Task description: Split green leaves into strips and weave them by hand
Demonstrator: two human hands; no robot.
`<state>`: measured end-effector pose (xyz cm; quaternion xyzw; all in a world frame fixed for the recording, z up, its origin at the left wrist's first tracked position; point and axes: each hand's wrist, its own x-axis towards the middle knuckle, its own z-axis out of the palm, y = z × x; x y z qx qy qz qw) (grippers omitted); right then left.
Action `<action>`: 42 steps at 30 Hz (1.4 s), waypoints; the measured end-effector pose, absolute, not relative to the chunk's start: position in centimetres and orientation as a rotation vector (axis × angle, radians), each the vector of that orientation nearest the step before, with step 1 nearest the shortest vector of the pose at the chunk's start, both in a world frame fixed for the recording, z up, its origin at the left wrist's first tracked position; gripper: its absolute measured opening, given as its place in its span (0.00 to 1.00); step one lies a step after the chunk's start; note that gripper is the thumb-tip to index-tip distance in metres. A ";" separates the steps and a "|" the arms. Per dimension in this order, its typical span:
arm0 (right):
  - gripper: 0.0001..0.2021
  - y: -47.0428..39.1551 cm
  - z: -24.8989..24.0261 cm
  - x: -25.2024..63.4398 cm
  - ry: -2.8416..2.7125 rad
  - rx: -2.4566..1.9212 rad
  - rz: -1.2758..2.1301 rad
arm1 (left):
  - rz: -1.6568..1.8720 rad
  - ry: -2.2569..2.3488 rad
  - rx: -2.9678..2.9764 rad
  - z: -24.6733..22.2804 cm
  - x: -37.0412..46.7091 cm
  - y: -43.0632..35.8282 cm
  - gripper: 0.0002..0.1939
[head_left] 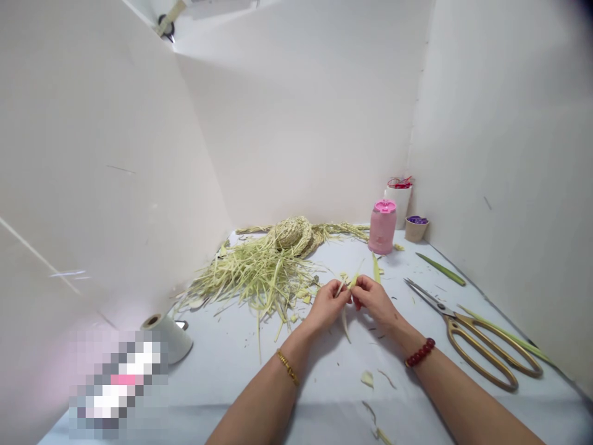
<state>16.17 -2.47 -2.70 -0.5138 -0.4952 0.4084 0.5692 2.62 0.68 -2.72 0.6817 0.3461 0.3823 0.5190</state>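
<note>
My left hand (330, 303) and my right hand (373, 298) meet over the table, thumbs and fingers pinched together. Between them they hold a thin pale-green leaf strip (346, 326), one end of which hangs below the fingers. A wider leaf piece (375, 269) shows just beyond the right hand; whether it is part of the held strip I cannot tell. To the left of my hands lies a loose heap of similar strips (252, 275). Behind the heap sits a coiled, plaited straw piece (293, 233).
Large gold-handled scissors (482, 340) lie at the right, near a green leaf (440, 269). A pink bottle (383, 228), a white cup with red bits (403, 204) and a small tub with purple contents (416, 231) stand at the back. A white roll (169, 340) is at left.
</note>
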 end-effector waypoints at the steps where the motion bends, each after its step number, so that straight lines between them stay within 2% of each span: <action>1: 0.03 -2.4 -2.8 16.2 -1.149 -1.225 0.963 | 0.910 0.843 1.652 -2.8 2.7 0.7 0.12; 13: 0.07 -1.4 -3.4 17.5 -0.827 -1.213 0.766 | 0.814 0.912 1.738 -2.8 3.0 0.0 0.06; 24: 0.10 -0.4 -3.1 21.2 -0.598 -1.158 0.624 | 0.786 0.908 1.722 -3.3 2.5 0.7 0.09; 29: 0.10 -0.7 -2.9 22.0 -0.508 -1.179 0.550 | 0.835 0.927 1.542 -2.7 2.5 0.7 0.13; 31: 0.09 -1.1 -2.8 21.0 -0.573 -1.200 0.635 | 0.852 0.911 1.440 -2.2 2.5 0.6 0.14; 36: 0.16 -2.3 -2.8 17.1 -1.042 -1.185 1.164 | 0.886 0.852 1.367 -1.7 2.5 0.3 0.17; 42: 0.15 -2.4 -3.2 16.2 -1.118 -1.141 1.081 | 0.838 0.825 1.360 -1.9 2.4 0.3 0.19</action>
